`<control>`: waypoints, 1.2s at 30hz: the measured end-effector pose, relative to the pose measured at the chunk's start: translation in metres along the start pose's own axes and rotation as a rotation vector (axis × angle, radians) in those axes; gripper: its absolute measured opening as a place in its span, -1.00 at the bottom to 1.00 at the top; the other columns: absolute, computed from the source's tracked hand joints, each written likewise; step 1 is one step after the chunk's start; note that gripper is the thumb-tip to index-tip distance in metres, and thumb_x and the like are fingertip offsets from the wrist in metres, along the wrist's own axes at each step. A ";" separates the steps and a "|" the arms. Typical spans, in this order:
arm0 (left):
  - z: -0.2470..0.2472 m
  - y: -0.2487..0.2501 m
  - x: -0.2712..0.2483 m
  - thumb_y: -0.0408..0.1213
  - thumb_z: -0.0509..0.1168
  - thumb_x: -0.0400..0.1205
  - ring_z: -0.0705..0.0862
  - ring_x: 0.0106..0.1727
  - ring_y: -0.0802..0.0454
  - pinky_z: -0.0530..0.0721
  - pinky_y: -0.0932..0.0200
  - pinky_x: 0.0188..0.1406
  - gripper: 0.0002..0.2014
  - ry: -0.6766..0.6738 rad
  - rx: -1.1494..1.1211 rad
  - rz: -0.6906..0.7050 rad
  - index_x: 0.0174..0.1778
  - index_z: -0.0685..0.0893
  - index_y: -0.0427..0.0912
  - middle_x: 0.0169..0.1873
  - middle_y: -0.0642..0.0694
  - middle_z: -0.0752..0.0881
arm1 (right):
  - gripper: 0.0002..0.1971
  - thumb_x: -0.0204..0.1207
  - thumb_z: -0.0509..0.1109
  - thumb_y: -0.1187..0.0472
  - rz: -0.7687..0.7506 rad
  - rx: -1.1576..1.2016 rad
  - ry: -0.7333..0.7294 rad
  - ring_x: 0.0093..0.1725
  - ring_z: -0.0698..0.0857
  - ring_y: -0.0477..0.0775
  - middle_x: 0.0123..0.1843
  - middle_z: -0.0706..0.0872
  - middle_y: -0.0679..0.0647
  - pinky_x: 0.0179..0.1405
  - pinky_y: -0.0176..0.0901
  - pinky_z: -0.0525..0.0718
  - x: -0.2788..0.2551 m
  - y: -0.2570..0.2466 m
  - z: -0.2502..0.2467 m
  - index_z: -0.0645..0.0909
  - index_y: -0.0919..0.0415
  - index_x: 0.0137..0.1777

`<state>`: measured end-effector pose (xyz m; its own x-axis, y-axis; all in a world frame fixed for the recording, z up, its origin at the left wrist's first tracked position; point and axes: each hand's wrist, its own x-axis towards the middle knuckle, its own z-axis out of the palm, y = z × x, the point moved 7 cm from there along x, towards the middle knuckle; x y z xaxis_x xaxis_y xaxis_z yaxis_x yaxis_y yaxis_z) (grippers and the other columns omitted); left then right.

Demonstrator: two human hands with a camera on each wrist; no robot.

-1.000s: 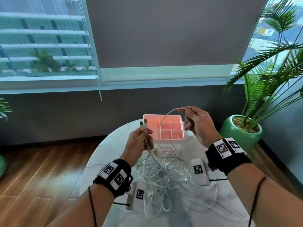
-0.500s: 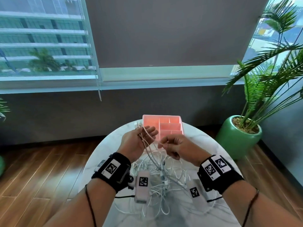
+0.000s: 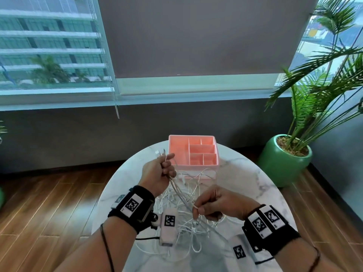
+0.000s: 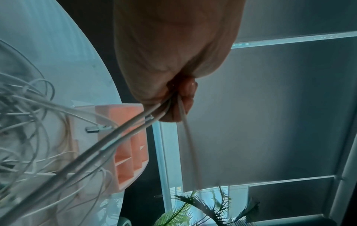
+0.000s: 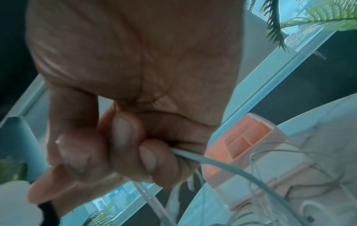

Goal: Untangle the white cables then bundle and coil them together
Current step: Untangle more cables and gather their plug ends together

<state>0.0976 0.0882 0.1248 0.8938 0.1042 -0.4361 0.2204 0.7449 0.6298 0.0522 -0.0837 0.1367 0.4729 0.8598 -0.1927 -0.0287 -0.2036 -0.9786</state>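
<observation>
A tangle of thin white cables (image 3: 182, 216) lies on the round marble table (image 3: 255, 185). My left hand (image 3: 163, 169) is raised over the table's far left and grips several cable ends, whose plugs (image 3: 160, 153) stick out above the fist. The left wrist view shows those white cables (image 4: 135, 126) leaving my left hand (image 4: 173, 97) toward the pile. Lower and nearer, my right hand (image 3: 208, 207) pinches the same strands where they run down into the tangle. In the right wrist view, the fingers of my right hand (image 5: 135, 152) curl round a white cable (image 5: 212, 162).
A pink divided organiser box (image 3: 193, 152) stands at the table's far edge, just beyond the hands. A green pot (image 3: 282, 161) with a palm stands on the wooden floor at the right. White tagged modules (image 3: 168, 228) hang below both wrists over the cables.
My right hand came down from beside the pink box toward me, sliding along the strands to the tangle. My left hand stayed raised, still holding the cable ends.
</observation>
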 end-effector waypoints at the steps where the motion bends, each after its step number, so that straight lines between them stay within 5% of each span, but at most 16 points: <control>1: 0.002 0.008 0.000 -0.30 0.03 0.83 0.24 -0.68 0.18 0.36 0.30 -0.69 -0.71 -0.002 -0.024 0.034 0.00 0.62 -0.34 -0.61 0.06 0.32 | -0.85 0.59 0.39 0.42 0.028 0.000 0.012 -0.52 0.47 -0.04 -0.51 0.57 0.04 -0.52 -0.31 0.38 -0.002 0.007 -0.006 0.80 0.30 -0.02; 7: -0.007 0.046 0.002 -0.28 -0.01 0.84 0.20 -0.68 0.19 0.27 0.31 -0.68 -0.64 0.049 -0.045 0.185 -0.17 0.62 -0.23 -0.65 0.09 0.30 | -0.88 0.51 0.42 0.31 0.210 -0.024 -0.018 -0.56 0.53 -0.09 -0.54 0.64 -0.01 -0.50 -0.29 0.42 -0.021 0.055 -0.021 0.81 0.24 -0.11; 11: -0.014 0.057 0.003 -0.24 0.01 0.84 0.21 -0.67 0.17 0.27 0.29 -0.68 -0.63 0.059 0.003 0.220 -0.21 0.60 -0.19 -0.65 0.09 0.29 | -0.86 0.53 0.44 0.31 0.177 0.019 0.209 -0.51 0.54 -0.03 -0.46 0.62 0.14 -0.46 -0.29 0.47 -0.035 0.072 -0.048 0.81 0.37 -0.08; 19: -0.011 0.059 0.000 -0.27 0.03 0.84 0.23 -0.60 0.15 0.31 0.25 -0.60 -0.66 -0.005 0.089 0.264 -0.20 0.59 -0.20 -0.58 0.04 0.28 | -0.81 0.46 0.49 0.17 0.282 -0.035 0.328 -0.52 0.49 0.00 -0.33 0.64 0.32 -0.49 -0.23 0.44 -0.043 0.104 -0.077 0.84 0.31 -0.11; 22: -0.009 0.052 -0.002 -0.30 0.04 0.80 0.23 -0.60 0.14 0.32 0.24 -0.59 -0.67 -0.016 0.156 0.215 -0.28 0.53 -0.17 -0.59 0.05 0.26 | -0.82 0.64 0.38 0.36 0.295 -0.043 0.436 -0.55 0.49 -0.04 -0.51 0.58 0.12 -0.50 -0.26 0.44 -0.043 0.103 -0.084 0.81 0.34 -0.11; 25: -0.009 0.054 -0.002 -0.34 0.05 0.67 0.20 -0.57 0.10 0.28 0.20 -0.55 -0.74 -0.019 0.138 0.192 -0.36 0.38 -0.09 -0.56 0.03 0.22 | -0.83 0.65 0.39 0.33 0.277 -0.074 0.534 -0.55 0.48 -0.08 -0.54 0.58 0.02 -0.49 -0.31 0.46 -0.041 0.101 -0.093 0.80 0.40 -0.05; 31: -0.023 0.091 -0.004 -0.39 0.02 0.70 0.13 -0.63 0.17 0.10 0.30 -0.70 -0.67 0.075 0.122 0.389 -0.37 0.24 -0.01 -0.57 0.06 0.20 | -0.88 0.59 0.43 0.23 0.455 -0.516 0.739 -0.37 0.68 -0.05 -0.40 0.74 0.01 -0.32 -0.22 0.56 -0.069 0.126 -0.128 0.74 0.15 -0.18; 36: -0.027 0.101 -0.009 -0.38 -0.05 0.68 0.07 -0.64 0.16 0.05 0.36 -0.73 -0.67 0.050 0.122 0.413 -0.41 0.22 -0.01 -0.60 0.08 0.17 | -0.75 0.69 0.31 0.27 0.561 -0.215 0.892 -0.47 0.67 0.10 -0.37 0.75 0.18 -0.50 -0.21 0.57 -0.084 0.146 -0.138 0.68 0.33 -0.19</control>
<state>0.1016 0.1799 0.1751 0.8974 0.4114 -0.1598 -0.1049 0.5505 0.8282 0.1295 -0.2507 0.0196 0.9148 -0.0159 -0.4037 -0.3271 -0.6156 -0.7170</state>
